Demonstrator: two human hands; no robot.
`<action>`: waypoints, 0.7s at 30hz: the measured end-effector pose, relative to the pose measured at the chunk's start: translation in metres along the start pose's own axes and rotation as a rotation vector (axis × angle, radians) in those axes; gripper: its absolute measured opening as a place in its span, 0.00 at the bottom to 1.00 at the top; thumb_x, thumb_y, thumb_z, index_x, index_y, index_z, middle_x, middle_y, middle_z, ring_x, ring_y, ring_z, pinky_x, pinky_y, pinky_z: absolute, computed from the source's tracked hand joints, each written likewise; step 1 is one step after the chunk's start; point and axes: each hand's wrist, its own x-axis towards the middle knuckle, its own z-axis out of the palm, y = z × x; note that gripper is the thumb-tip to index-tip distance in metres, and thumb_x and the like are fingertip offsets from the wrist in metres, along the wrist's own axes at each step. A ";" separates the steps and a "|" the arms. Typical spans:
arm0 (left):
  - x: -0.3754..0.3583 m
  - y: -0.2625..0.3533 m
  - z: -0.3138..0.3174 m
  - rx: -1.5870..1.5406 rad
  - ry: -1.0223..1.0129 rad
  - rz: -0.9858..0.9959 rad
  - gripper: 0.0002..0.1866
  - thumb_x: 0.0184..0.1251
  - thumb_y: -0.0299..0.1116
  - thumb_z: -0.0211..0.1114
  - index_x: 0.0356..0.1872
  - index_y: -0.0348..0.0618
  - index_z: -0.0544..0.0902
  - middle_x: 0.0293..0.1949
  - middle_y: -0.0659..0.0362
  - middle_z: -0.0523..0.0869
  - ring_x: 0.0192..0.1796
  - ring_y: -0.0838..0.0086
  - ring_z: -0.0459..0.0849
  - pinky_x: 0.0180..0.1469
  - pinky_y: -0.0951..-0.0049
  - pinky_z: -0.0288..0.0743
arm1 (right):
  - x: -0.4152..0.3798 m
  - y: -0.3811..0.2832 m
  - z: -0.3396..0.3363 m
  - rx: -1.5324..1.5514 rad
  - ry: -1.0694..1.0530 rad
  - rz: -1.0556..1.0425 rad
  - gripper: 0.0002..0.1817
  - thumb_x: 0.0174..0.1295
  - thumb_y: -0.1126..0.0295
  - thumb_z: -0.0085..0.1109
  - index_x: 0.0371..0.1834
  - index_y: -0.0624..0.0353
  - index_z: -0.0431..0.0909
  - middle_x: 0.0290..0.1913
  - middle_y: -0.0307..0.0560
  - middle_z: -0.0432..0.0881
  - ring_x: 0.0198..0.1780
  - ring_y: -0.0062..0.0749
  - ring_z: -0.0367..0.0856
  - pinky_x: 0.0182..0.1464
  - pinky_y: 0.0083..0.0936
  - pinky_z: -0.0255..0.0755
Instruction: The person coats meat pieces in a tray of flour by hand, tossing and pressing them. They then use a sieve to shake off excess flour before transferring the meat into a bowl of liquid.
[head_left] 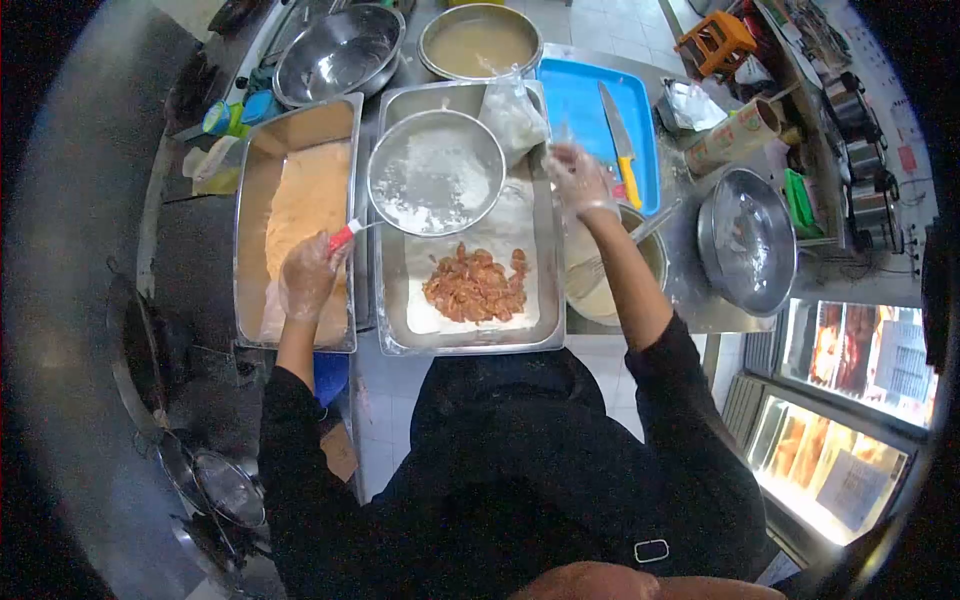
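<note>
Head view: steel bench crowded edge to edge; rectangular steel tray (pixel 391 330) with floured reddish meat pieces (pixel 475 285) sits at near edge, little free room around. Left hand (pixel 308 275), gloved, clenched on red handle of round mesh sieve (pixel 436 172) held over tray's far half. Right hand (pixel 577 180), gloved, fingers loosely open beside clear plastic flour bag (pixel 512 115), contact unclear. Blue plastic tray (pixel 580 110) with knife (pixel 620 145) lies right.
</note>
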 end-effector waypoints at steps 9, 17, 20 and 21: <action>0.012 0.020 -0.012 -0.072 -0.018 -0.320 0.19 0.67 0.52 0.64 0.34 0.43 0.78 0.27 0.48 0.81 0.33 0.52 0.83 0.35 0.53 0.76 | 0.132 0.012 0.054 -0.606 -0.015 -0.252 0.15 0.58 0.59 0.63 0.45 0.53 0.83 0.46 0.57 0.84 0.51 0.53 0.83 0.54 0.45 0.76; 0.042 0.042 0.000 0.001 0.021 -0.310 0.22 0.70 0.55 0.59 0.35 0.44 0.79 0.28 0.48 0.83 0.33 0.53 0.85 0.34 0.54 0.79 | 0.067 -0.009 0.029 -0.195 0.204 -0.287 0.09 0.62 0.62 0.61 0.33 0.53 0.85 0.36 0.55 0.86 0.40 0.53 0.84 0.45 0.43 0.76; 0.053 0.035 0.012 -0.015 0.054 -0.278 0.21 0.71 0.54 0.58 0.36 0.45 0.79 0.28 0.49 0.83 0.33 0.53 0.85 0.34 0.54 0.80 | 0.036 -0.049 -0.009 -0.032 0.182 -0.174 0.14 0.65 0.60 0.59 0.35 0.60 0.85 0.34 0.57 0.86 0.37 0.55 0.84 0.42 0.41 0.76; 0.058 0.031 0.017 -0.009 0.049 -0.271 0.20 0.71 0.53 0.58 0.36 0.45 0.79 0.28 0.49 0.83 0.33 0.53 0.85 0.34 0.53 0.80 | 0.025 -0.048 -0.010 0.116 0.147 -0.167 0.14 0.65 0.59 0.59 0.35 0.60 0.85 0.33 0.58 0.85 0.37 0.54 0.84 0.42 0.41 0.76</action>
